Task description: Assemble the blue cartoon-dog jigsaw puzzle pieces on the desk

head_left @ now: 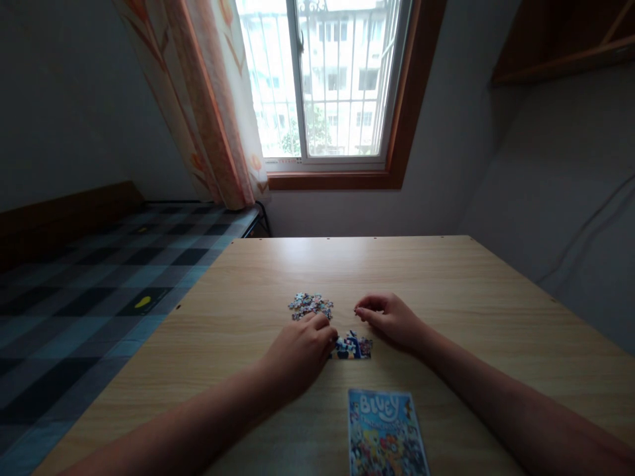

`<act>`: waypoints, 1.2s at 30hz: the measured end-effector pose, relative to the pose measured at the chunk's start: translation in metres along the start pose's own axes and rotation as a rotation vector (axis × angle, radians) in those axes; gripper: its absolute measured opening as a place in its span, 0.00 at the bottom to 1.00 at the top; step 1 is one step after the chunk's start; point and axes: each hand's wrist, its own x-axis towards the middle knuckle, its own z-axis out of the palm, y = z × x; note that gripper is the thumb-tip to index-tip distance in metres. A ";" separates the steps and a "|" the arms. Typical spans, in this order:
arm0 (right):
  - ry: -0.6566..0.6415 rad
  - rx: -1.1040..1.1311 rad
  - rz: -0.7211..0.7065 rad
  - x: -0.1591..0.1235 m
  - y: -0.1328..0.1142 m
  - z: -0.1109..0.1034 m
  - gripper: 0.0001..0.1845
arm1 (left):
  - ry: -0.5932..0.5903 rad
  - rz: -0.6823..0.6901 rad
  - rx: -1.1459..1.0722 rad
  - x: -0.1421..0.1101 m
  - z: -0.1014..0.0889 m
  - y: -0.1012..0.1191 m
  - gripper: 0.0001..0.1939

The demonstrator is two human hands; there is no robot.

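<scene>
A small joined patch of jigsaw puzzle (351,346), dark blue with white and mixed colours, lies on the wooden table (238,291). My left hand (307,344) is bent over its left side, fingers curled down and touching that edge. What those fingertips hold, if anything, is hidden. Just beyond this hand is a heap of loose jigsaw pieces (310,305). To the right of the heap, my right hand (389,318) hovers or rests with thumb and forefinger pinched. A tiny dark bit shows at the pinch, too small to name.
A printed picture card reading "Bluey" (387,433) lies at the near side of the table. Left of the table stands a bed with a checked cover (99,291). Beyond the far edge are a barred window (342,86) and a flowered curtain (203,99).
</scene>
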 end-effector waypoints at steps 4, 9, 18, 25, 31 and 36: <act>0.023 -0.011 -0.021 -0.001 0.001 0.002 0.13 | 0.009 -0.023 -0.009 0.000 0.001 0.001 0.11; 0.043 -0.041 -0.035 -0.002 -0.001 0.004 0.12 | 0.000 -0.047 -0.042 0.000 0.002 0.001 0.10; 0.042 -0.096 -0.053 -0.002 -0.003 0.004 0.11 | -0.038 -0.049 -0.094 0.000 -0.002 0.001 0.11; 0.063 -0.091 -0.096 -0.003 0.003 0.007 0.09 | -0.088 -0.063 -0.141 -0.002 -0.003 0.002 0.11; 0.062 -0.093 -0.091 -0.003 0.002 0.006 0.09 | 0.024 -0.107 -0.088 0.002 -0.005 -0.012 0.08; 0.055 -0.096 -0.090 -0.004 0.001 0.006 0.08 | 0.065 -0.245 0.002 0.007 -0.006 -0.034 0.08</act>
